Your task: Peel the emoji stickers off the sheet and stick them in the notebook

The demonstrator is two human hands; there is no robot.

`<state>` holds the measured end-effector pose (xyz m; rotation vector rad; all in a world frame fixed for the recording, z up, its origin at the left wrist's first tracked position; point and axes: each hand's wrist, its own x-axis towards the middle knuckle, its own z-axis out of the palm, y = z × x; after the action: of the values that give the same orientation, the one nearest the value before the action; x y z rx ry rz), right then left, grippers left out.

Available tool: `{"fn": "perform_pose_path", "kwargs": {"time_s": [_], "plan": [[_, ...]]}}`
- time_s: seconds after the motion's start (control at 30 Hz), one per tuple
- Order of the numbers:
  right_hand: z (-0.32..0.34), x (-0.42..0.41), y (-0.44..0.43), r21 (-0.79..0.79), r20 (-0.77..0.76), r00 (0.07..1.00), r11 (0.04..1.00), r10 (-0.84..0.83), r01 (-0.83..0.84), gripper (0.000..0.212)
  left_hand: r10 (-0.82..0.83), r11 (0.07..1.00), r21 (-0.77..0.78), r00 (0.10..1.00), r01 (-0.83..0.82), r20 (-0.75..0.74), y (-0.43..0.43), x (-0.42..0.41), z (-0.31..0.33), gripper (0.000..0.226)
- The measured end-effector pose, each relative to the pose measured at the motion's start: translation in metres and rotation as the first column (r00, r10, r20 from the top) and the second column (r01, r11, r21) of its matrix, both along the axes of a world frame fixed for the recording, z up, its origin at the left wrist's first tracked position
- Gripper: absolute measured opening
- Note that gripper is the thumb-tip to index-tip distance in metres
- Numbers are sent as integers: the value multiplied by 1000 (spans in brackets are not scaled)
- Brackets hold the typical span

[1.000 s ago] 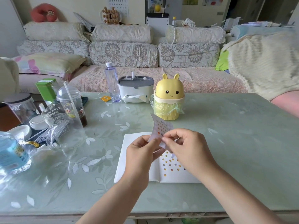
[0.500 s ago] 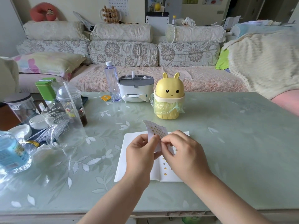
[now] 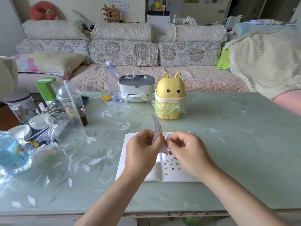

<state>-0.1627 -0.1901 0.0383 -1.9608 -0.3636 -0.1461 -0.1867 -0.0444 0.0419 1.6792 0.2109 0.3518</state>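
An open white notebook (image 3: 130, 154) lies flat on the table in front of me, its right page dotted with several small yellow emoji stickers (image 3: 171, 164). Above it I hold the pale sticker sheet (image 3: 157, 131) upright and curved. My left hand (image 3: 141, 150) grips the sheet's lower left side. My right hand (image 3: 187, 152) pinches at the sheet's right edge with thumb and forefinger. Whether a sticker sits between those fingertips is too small to tell.
A yellow bunny-shaped bin (image 3: 169, 98) stands just behind the notebook. A grey-lidded white box (image 3: 136, 88) and a clear bottle (image 3: 113, 82) stand further back. Clear plastic cups (image 3: 65, 123), a water bottle (image 3: 11, 154) and dishes crowd the table's left. The glass table edge (image 3: 48, 212) runs near me.
The sheet has turned more edge-on and curled. Both hands dropped slightly toward the notebook, and my right hand's pinch shifted to the sheet's right edge.
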Motion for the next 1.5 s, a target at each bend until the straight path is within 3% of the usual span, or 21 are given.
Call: {"fn": "perform_pose_path", "kwargs": {"time_s": [0.03,0.1,0.2,0.33,0.4,0.57,0.83,1.17,1.4,1.5], "plan": [[-1,0,-1,-84,159,987,996,1,13,13,5,999,-39,1000,-6,-24,0,1,-1,13],[-4,-1,-2,-292,505,859,953,84,79,9,18,988,-149,997,-30,-79,-1,0,-3,12],[-10,-4,0,-422,669,713,898,212,129,11,45,961,-266,993,-74,-114,2,1,-3,13],[-17,-5,-11,-347,523,839,936,147,52,10,154,972,-169,985,-164,-71,20,12,-6,18],[-24,-2,-26,-429,450,879,901,156,60,8,161,968,-187,985,-170,-60,27,13,-7,20],[-51,-1,-43,-653,343,908,756,240,47,8,69,960,-266,995,-87,-77,31,10,-8,17],[-55,1,-46,-674,6,964,714,266,-192,8,46,955,-291,996,-66,-76,28,7,-10,16],[-46,0,-50,-752,-62,943,606,326,-259,12,-6,930,-365,994,-33,-105,29,7,-12,14],[-45,-1,-57,-603,-148,961,749,232,-273,10,-16,931,-363,994,-23,-104,29,6,-12,14],[-48,-3,-57,-627,-90,968,741,235,-239,14,-17,939,-343,994,-20,-106,27,6,-13,16]]}}
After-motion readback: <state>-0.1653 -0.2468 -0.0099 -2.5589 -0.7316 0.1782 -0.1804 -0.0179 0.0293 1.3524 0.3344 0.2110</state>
